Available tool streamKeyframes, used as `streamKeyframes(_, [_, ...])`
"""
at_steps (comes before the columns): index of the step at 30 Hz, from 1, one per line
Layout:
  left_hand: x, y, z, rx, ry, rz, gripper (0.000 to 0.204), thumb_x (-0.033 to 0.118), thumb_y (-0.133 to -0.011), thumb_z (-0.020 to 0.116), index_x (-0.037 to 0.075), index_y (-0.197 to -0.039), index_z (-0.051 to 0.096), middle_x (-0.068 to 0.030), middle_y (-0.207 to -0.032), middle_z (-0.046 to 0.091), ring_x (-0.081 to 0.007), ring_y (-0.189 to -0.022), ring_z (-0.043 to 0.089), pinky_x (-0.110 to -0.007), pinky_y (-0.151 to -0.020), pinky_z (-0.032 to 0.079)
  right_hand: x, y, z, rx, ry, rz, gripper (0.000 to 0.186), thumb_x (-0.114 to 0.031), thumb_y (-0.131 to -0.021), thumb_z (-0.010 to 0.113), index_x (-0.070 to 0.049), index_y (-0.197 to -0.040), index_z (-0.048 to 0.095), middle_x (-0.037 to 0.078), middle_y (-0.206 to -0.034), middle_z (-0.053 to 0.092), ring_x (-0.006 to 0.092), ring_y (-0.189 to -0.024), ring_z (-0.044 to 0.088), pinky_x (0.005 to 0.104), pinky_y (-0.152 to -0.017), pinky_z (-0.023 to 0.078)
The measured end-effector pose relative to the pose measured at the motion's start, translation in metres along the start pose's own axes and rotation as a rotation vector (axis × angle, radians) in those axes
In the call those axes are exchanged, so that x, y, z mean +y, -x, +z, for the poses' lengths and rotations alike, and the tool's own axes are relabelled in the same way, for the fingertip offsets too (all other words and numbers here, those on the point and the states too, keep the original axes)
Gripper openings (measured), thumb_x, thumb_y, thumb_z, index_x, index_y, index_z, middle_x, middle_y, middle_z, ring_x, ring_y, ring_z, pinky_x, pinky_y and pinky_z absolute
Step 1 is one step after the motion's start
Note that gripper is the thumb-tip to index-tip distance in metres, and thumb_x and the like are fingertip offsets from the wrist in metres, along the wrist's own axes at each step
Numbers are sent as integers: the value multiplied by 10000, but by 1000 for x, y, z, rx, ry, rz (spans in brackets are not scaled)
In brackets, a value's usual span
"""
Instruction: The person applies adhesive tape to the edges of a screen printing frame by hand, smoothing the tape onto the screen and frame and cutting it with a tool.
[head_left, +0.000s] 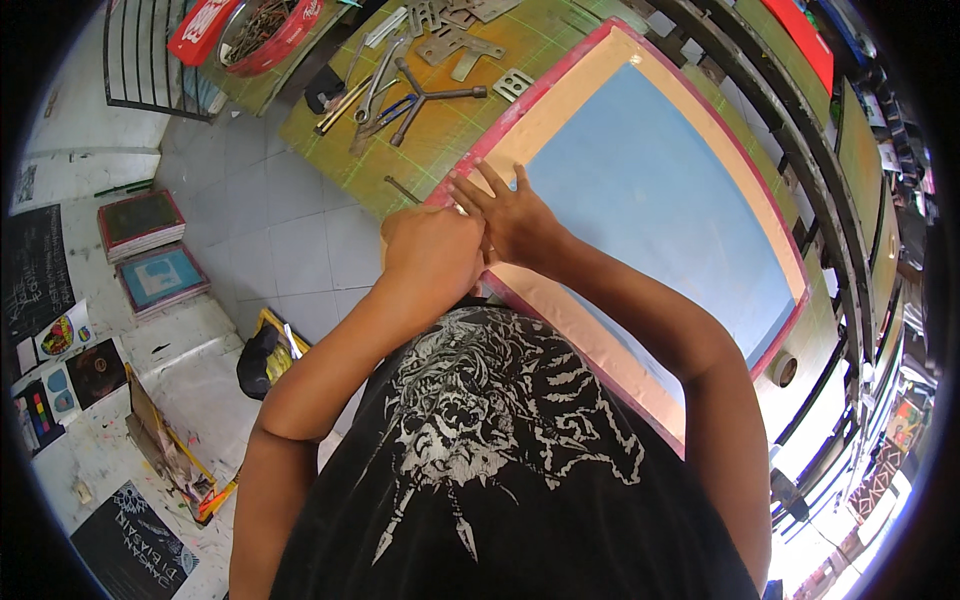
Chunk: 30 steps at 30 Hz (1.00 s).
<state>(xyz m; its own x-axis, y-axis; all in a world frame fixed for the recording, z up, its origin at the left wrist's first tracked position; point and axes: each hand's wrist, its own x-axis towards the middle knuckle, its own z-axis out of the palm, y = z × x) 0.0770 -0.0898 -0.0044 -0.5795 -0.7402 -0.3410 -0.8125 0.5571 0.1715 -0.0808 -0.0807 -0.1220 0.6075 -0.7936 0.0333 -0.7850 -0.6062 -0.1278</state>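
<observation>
Head view: black shirt (500,480) nearest. Left hand (432,250) clenched at red screen frame (560,85) corner, contents hidden. Right hand (510,215) flat, released, pressing tan border tape (600,345). Risk: uneven pressure wrinkles tape; frame slides toward wrenches (400,95).

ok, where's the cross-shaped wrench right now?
Head view, upper centre: the cross-shaped wrench lies on the green table among loose hand tools, just left of the red-framed screen.

Blue mesh (650,190) open, tools (400,95) crowd beyond
</observation>
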Motion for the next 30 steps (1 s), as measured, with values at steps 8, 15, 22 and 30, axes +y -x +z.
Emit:
streamKeyframes(8, [-33,41,-19,109,210,-137,285,235,-753,656,82,-989,698,-186,-840,688,-404,-777,651,-474,-701,526,19,6,16,41,-410,65,889,-619,-908,516,-10,-1510,279,167,-1593,247,372,-1485,178,632,-1159,133])
streamKeyframes(15, [-53,74,-6,166,399,-325,368,244,-757,659,50,-1069,691,-227,-909,685,-421,-828,654,-452,-748,529,24,18,-6,66,-336,185,794,-531,-959,478,12,-1502,275,203,-1562,293,385,-1469,216,576,-1178,156])
streamKeyframes(22, [-60,90,-10,206,553,-306,382,252,-768,667,21,-1071,686,-229,-913,695,-407,-840,671,-442,-761,532,-25,19,-9,34,-218,120,825,-575,-949,471,17,-1494,291,222,-1551,300,401,-1461,225,597,-1158,178])
streamKeyframes(30, [-53,90,-15,138,932,-65,364,162,-796,696,-21,-1107,657,-210,-908,706,-291,-832,711,-348,-774,532,-95,26,-89,312,-1223,478,524,-277,-926,669,25,-1328,522,197,-1175,626,304,-1109,602,390,-970,469])
